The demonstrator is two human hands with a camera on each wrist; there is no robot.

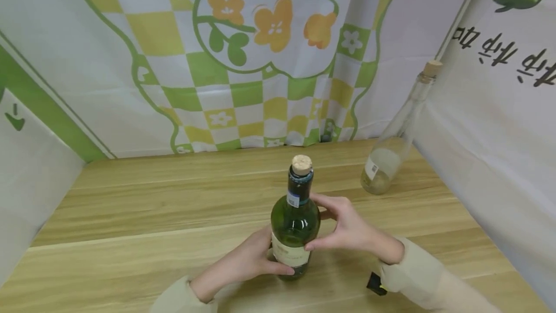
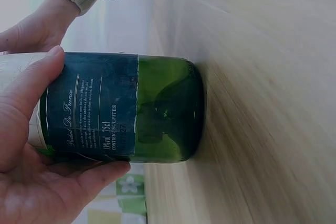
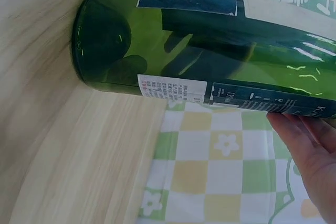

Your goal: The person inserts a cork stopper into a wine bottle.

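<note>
A green glass wine bottle [image 1: 299,219] with a cork stopper [image 1: 301,164] in its mouth stands roughly upright between both hands. My left hand [image 1: 249,260] grips the lower body, its thumb across the front label [image 1: 290,254]. Higher up, my right hand [image 1: 343,228] holds the other side, with the thumb near the label and fingers reaching behind the shoulder. The left wrist view shows a dark back label [image 2: 94,108] and the bottle's green base [image 2: 173,111] close to the tabletop. Whether the base touches the wood, I cannot tell.
At the back right of the wooden table [image 1: 152,206] stands a tall clear bottle [image 1: 388,158], also corked. A checked, flowered cloth [image 1: 243,95] hangs behind the table, and white printed cloth [image 1: 491,124] borders the right side. Black wrist gear [image 1: 376,284] shows beside the right sleeve.
</note>
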